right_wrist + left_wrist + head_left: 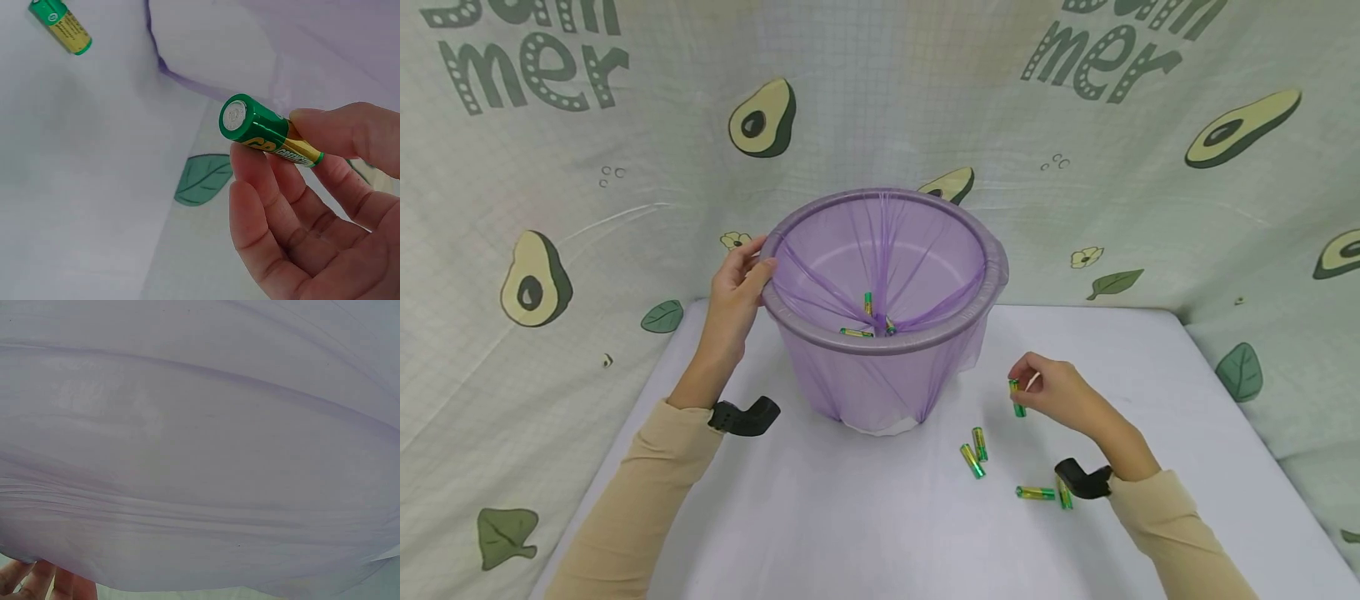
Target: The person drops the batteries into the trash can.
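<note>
A round waste bin with a grey rim, lined with a sheer purple bag, stands on the white table. At its left side my left hand grips the rim, thumb on top; in the left wrist view only the fingers show past the bag. My right hand, right of the bin, pinches a green and gold battery between thumb and fingers. Through the bin's opening show a few more batteries of the same kind, lying low inside.
Two loose batteries lie side by side in front of the bin on its right. Two others are close to the right wrist's black camera, which partly covers one. A patterned cloth hangs behind and beside the table.
</note>
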The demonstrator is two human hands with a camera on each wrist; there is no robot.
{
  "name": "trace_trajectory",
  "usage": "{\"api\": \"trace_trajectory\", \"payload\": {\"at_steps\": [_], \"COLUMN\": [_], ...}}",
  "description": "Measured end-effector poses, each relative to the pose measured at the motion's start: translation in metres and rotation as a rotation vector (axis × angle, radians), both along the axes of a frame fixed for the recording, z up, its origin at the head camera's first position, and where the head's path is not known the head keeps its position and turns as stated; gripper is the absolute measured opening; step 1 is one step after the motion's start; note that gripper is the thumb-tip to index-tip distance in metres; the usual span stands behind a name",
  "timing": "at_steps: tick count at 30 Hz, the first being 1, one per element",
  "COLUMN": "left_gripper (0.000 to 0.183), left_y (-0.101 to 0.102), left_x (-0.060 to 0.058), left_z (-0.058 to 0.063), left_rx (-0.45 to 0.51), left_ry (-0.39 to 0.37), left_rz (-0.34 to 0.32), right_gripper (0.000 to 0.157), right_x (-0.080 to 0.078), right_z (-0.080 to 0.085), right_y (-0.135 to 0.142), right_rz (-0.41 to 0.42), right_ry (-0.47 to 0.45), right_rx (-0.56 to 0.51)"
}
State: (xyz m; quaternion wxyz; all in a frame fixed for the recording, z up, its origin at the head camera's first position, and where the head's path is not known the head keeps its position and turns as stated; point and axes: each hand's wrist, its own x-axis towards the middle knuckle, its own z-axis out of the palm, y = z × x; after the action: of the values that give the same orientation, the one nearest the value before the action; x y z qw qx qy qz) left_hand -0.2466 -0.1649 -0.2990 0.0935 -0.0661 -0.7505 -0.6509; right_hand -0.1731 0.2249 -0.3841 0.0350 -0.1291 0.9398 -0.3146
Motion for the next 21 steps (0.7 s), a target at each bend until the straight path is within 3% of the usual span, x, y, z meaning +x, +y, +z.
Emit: {"api": "trace_trajectory", "payload": {"at_steps": [16,21], "left_gripper": [0.044,0.045], "left_y": [0.001,0.0], "left_x": [0.001,0.001], "left_z": [0.002,0.001], "left_rx": [0.015,0.024], "left_ry": [-0.001,-0.003], "left_rz": [-0.007,-0.004], "right_gripper": [0.018,0.021], "right_x": [0.01,0.009], "right_z": [0.079,0.107], "right_y": [-0.006,-0.012], "right_rz": [0.027,0.034], "right_ry": [0.149,0.151], "right_rx": [0.022,0.008]}}
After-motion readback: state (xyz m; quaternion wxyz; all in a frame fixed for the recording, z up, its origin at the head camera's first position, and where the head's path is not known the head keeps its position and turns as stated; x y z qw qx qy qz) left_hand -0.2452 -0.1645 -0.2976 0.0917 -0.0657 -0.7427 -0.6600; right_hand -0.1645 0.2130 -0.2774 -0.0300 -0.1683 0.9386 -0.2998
